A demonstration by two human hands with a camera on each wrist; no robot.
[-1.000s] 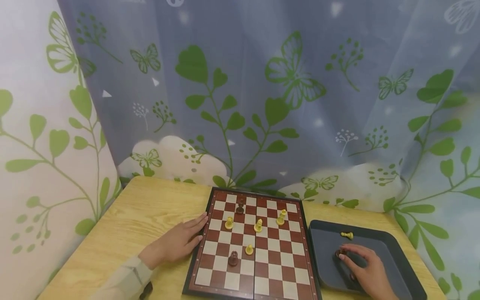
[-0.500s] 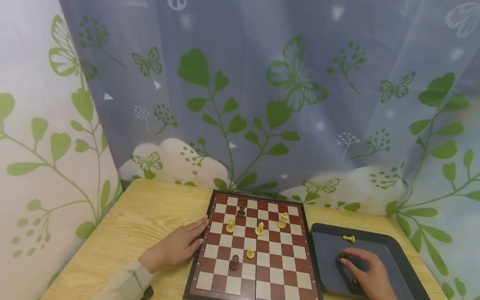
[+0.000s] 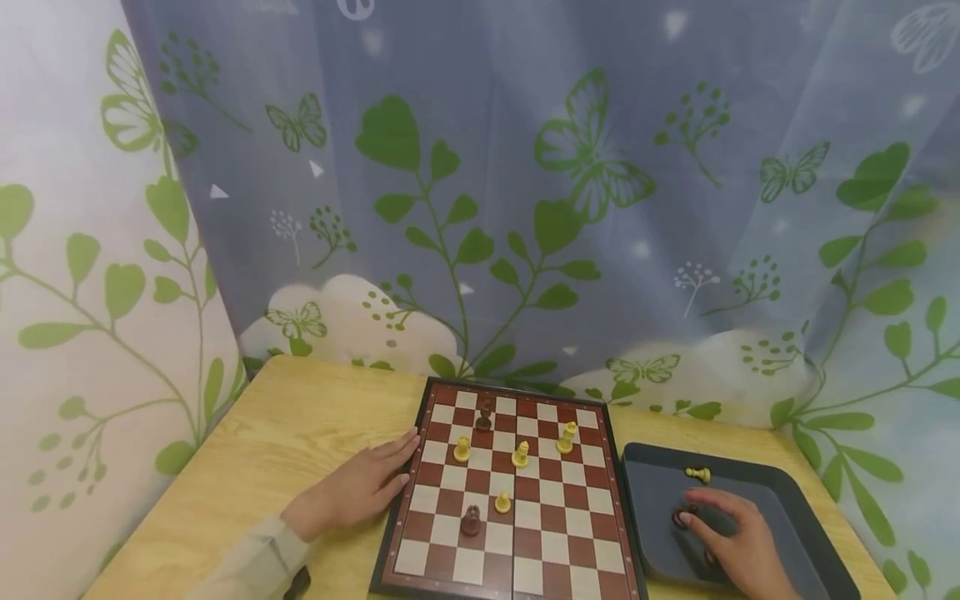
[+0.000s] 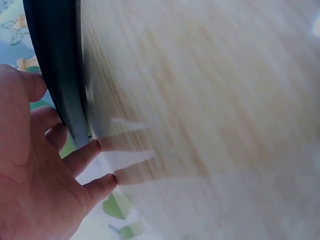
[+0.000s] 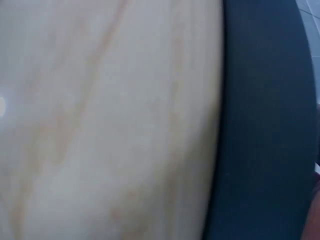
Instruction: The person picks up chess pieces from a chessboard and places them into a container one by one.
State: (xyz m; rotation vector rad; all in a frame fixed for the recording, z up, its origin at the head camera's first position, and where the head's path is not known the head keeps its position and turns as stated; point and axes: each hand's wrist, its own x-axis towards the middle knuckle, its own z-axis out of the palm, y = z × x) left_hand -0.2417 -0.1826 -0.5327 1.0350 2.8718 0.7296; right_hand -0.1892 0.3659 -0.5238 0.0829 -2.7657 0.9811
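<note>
In the head view my left hand rests on the table along the left side of the chessboard, fingertips at its dark edge. The left wrist view shows those fingers spread and fairly straight beside the board's rim. My right hand is over the grey tray, thumb and index finger pinching a dark brown chess piece, partly covered by the fingers. Another dark piece lies partly hidden under that hand. A yellow pawn lies on its side farther back in the tray.
On the board stand a dark queen-like piece, a dark rook, a yellow pawn and several other yellow pieces, including a bishop. A dark object shows beside the left sleeve. A patterned curtain hangs behind the table.
The head view shifts slightly. My right thumb and index finger spread a little around the dark piece, which shows more between them. My left hand stays at the board's edge.
</note>
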